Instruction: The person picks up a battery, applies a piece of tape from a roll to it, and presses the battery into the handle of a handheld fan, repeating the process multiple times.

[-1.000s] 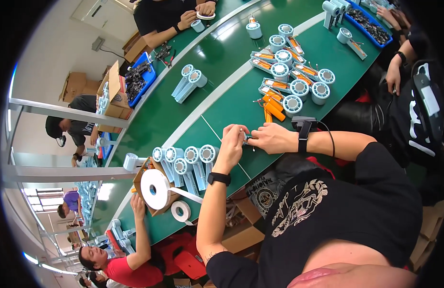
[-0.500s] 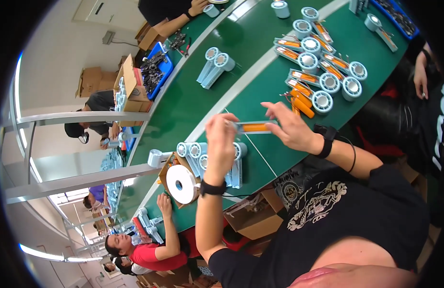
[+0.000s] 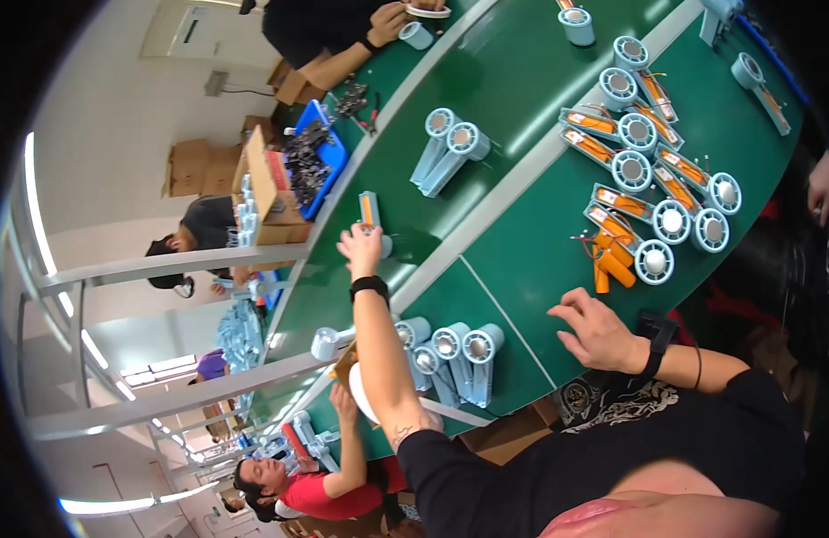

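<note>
Left hand (image 3: 360, 249) stretches up-frame, grip holding a pale blue unit (image 3: 371, 218) on the green worktop (image 3: 504, 99); right hand (image 3: 596, 332) hovers, fingers spread wide, empty; three units (image 3: 455, 359) stand lower centre.

Open brown cardboard box (image 3: 269, 199) standing at the far left edge of the green table (image 3: 513, 99), blue plastic bin (image 3: 317, 170) just beside it, stacked brown cardboard cartons (image 3: 197, 166) against the far left wall
</note>
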The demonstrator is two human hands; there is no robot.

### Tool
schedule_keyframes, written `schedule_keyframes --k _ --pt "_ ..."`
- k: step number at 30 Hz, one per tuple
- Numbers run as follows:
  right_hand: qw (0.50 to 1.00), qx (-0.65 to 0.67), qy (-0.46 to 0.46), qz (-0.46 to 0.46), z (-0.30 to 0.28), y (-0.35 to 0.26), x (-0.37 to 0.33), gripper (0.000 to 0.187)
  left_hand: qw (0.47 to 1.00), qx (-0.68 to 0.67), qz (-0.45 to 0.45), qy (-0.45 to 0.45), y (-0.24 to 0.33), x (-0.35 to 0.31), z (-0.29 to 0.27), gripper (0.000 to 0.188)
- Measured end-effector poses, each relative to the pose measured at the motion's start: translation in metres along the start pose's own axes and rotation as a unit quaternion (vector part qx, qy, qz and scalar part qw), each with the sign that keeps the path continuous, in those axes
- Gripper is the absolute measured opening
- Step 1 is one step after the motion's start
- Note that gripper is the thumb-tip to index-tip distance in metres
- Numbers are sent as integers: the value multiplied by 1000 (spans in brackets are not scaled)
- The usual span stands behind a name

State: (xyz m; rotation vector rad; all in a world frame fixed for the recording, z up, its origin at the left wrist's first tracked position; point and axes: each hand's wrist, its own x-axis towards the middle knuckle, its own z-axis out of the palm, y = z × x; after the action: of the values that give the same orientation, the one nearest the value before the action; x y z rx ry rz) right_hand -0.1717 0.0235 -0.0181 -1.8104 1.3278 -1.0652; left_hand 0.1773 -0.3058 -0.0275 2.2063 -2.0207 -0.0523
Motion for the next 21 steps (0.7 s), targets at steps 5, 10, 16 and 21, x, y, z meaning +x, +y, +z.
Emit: schedule_keyframes --k 5,10,16,21 --pt "996 -43 -74 -1 -7 -2 -1 38 960 10 277 31 125 -9 -38 70" --pt "990 -81 -105 -44 8 -11 -8 36 960 13 253 -120 202 -2 -8 80" --pt "988 -81 -109 -75 20 0 -13 31 968 -64 200 -138 189 -37 -28 72" --pt "994 -47 -76 -62 11 13 -10 22 945 -141 276 -104 180 -147 -110 66"
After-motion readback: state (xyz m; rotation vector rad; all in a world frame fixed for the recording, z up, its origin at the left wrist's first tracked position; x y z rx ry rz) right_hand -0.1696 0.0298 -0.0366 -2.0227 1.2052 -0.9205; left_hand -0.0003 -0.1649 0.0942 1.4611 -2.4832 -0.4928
